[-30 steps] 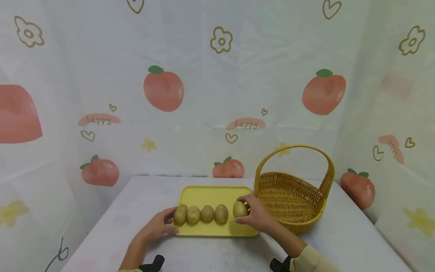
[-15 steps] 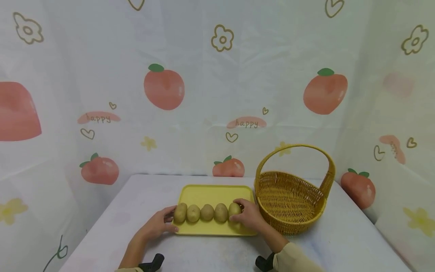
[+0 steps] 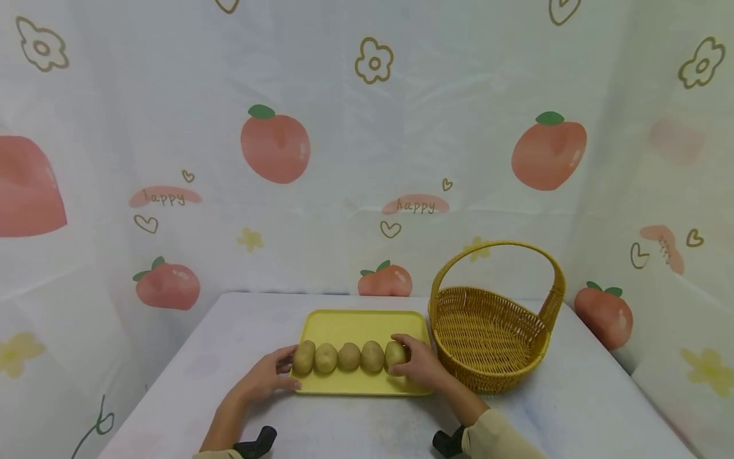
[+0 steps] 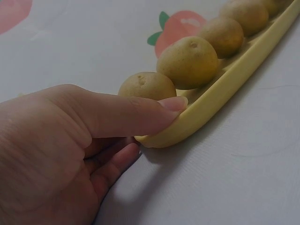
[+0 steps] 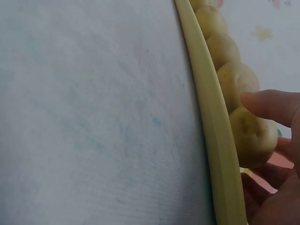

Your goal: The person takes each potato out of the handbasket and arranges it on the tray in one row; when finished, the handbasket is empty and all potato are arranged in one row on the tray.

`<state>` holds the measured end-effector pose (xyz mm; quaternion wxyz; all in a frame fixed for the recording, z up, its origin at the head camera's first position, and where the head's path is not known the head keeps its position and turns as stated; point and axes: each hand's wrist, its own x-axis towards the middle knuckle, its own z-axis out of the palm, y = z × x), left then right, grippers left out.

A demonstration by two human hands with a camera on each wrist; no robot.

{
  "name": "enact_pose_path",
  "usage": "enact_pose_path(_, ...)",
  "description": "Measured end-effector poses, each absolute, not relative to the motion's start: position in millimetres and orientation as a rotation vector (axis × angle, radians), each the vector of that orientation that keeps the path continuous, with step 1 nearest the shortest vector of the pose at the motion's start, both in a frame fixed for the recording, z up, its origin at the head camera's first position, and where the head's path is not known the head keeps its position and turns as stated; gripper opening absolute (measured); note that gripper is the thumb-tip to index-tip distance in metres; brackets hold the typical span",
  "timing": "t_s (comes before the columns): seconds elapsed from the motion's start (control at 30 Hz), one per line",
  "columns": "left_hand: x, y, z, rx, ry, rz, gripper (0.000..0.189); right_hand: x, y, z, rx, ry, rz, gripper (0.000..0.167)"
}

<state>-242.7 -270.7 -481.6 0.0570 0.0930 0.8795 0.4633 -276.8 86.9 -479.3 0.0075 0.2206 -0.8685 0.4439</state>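
Several potatoes lie side by side in a row on a yellow tray (image 3: 361, 324). My right hand (image 3: 425, 366) holds the rightmost potato (image 3: 394, 354), its thumb on the near side and the fingers round the far side. In the right wrist view that potato (image 5: 253, 140) sits against its neighbour (image 5: 236, 82), just inside the tray wall. At the tray's left end, my left hand (image 3: 264, 377) grips the edge beside the leftmost potato (image 3: 303, 358). The left wrist view has the thumb (image 4: 136, 115) lying over the rim (image 4: 171, 133), with the other fingers curled outside and below it.
A woven basket (image 3: 487, 377) with a tall arched handle (image 3: 499, 244) stands to the right, close to the tray's right end. The white table (image 3: 344, 427) backs onto a fruit-printed curtain (image 3: 344, 159), which also runs along both sides.
The right hand has moved left with its potato, bringing it from a gap away up to the row's end. Over the last half second it stays there. The left hand has not moved.
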Motion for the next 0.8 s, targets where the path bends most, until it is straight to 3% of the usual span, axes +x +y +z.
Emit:
enact_pose_path(0.13,-241,-271,-481,0.291,2.666,1.401,0.086,-268,89,-475,0.698,-2.698,1.472,0.074)
enact_pose_path(0.4,-241,-276,-480,0.279,2.67,1.394,0.092,-241,100,-460,0.699,-2.635,1.481,0.073)
enact_pose_path(0.8,-234,-285,-471,0.278,2.702,1.36,0.087,-197,168,-437,0.907,-2.578,1.565,0.05)
